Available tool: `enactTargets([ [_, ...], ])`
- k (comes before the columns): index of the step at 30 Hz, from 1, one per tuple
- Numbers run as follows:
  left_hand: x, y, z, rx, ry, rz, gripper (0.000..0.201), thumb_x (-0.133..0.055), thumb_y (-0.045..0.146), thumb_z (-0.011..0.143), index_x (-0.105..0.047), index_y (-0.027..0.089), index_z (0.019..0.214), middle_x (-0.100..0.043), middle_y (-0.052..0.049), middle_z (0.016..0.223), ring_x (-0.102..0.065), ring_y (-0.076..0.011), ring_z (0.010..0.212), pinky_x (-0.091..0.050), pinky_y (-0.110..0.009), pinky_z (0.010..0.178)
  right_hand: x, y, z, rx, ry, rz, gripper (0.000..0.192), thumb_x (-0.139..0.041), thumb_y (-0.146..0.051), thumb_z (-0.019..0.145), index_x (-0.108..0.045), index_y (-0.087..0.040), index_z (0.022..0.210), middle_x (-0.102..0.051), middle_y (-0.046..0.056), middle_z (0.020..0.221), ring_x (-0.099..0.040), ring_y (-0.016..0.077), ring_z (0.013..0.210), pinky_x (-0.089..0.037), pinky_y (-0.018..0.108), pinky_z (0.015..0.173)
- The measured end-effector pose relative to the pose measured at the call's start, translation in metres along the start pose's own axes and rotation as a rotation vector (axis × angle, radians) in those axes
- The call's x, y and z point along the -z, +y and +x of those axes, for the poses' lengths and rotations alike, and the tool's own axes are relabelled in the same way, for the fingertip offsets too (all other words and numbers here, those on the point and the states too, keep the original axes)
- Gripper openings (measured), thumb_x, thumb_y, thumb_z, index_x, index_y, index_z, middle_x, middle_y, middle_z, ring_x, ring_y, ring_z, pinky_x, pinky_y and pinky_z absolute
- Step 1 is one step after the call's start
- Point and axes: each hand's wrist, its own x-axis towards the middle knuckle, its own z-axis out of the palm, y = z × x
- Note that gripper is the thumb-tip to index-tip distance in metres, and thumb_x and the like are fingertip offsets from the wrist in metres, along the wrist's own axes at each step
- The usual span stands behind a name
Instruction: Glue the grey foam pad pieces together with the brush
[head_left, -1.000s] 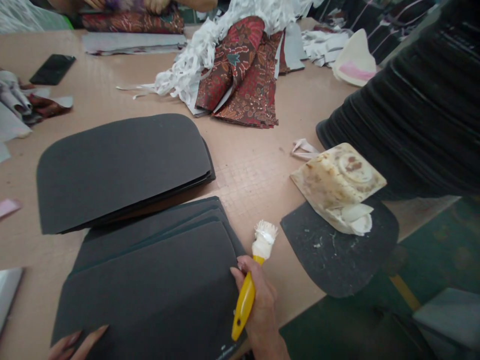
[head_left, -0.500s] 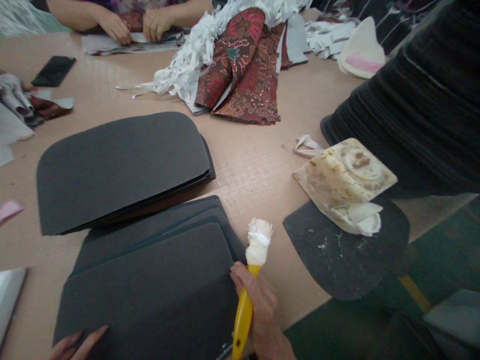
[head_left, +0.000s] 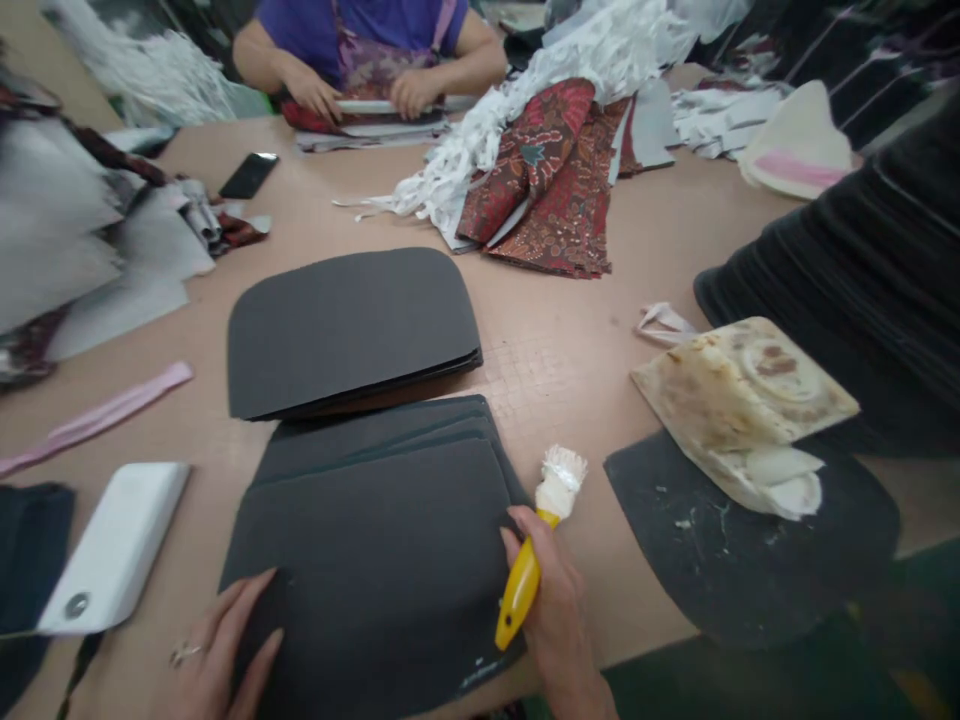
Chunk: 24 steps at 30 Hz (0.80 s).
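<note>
Along the right edge of the fanned black sheets (head_left: 375, 560), a yellow-handled paintbrush (head_left: 520, 592) is clasped in the right hand (head_left: 561, 605), while their left side is touched by the left hand (head_left: 217, 650), fingers parted, and smears could be caused were the white-coated bristles (head_left: 564, 468) tipped inward.

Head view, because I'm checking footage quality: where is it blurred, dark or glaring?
In the head view, the dark stack at right looks murky and soft; same head view, the yellow brush handle and black phone catch small highlights; there too, the near dark sheets keep readable edges.
</note>
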Motion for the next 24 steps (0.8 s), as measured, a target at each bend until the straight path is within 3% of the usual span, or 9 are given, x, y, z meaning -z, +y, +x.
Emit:
enactTargets([
  [3,0.01,0.019,0.005,0.0,0.044,-0.03,0.044,-0.038,0.042,0.084,-0.042,0.03,0.126,-0.053,-0.008,0.114,-0.055,-0.027,0.101,-0.048,-0.044,0.086,-0.002,0.006,-0.005,0.0,-0.017,-0.069,0.028,-0.05,-0.035,0.087,-0.059,-0.017,0.107,-0.069,0.008,0.093,-0.068,0.0205,0.079,-0.056,0.028,0.067],
  [8,0.003,0.024,0.001,0.088,0.131,-0.067,0.034,-0.041,0.037,0.085,-0.058,0.025,0.111,-0.056,-0.009,0.107,-0.056,-0.0245,0.095,-0.049,-0.04,0.081,-0.004,0.013,-0.01,0.01,0.013,-0.034,0.035,-0.054,-0.042,0.083,-0.06,-0.02,0.108,-0.068,0.009,0.091,-0.067,0.0223,0.074,-0.054,0.031,0.064],
  [13,-0.006,0.038,-0.002,0.126,0.284,-0.119,0.031,-0.042,0.026,0.085,-0.059,0.02,0.11,-0.054,-0.012,0.11,-0.054,-0.0246,0.097,-0.049,-0.042,0.083,-0.001,0.013,-0.011,-0.054,-0.031,0.002,0.045,-0.053,-0.053,0.08,-0.059,-0.019,0.109,-0.066,0.009,0.09,-0.065,0.0222,0.078,-0.053,0.03,0.066],
  [18,-0.005,0.04,-0.006,0.126,0.32,-0.11,0.032,-0.042,0.018,0.084,-0.056,0.022,0.113,-0.054,-0.01,0.117,-0.053,-0.0245,0.103,-0.048,-0.042,0.085,0.003,0.014,-0.011,-0.072,-0.107,-0.022,0.051,-0.042,-0.059,0.083,-0.059,-0.018,0.109,-0.062,0.009,0.092,-0.062,0.0235,0.086,-0.052,0.033,0.072],
  [21,0.0,0.041,-0.006,0.138,0.355,-0.087,0.029,-0.045,0.018,0.083,-0.057,0.023,0.11,-0.057,-0.009,0.114,-0.053,-0.0257,0.102,-0.049,-0.042,0.081,-0.001,0.014,-0.008,-0.042,-0.091,0.05,0.05,-0.038,-0.058,0.085,-0.058,-0.02,0.11,-0.061,0.008,0.09,-0.061,0.0228,0.085,-0.052,0.034,0.072],
  [24,0.013,0.057,0.007,0.112,0.348,-0.144,0.029,-0.045,0.016,0.084,-0.056,0.022,0.11,-0.056,-0.009,0.114,-0.052,-0.0249,0.104,-0.048,-0.041,0.083,-0.004,0.01,-0.007,-0.055,-0.065,0.055,0.048,-0.049,-0.055,0.081,-0.057,-0.018,0.111,-0.061,0.009,0.091,-0.061,0.0231,0.085,-0.052,0.034,0.074],
])
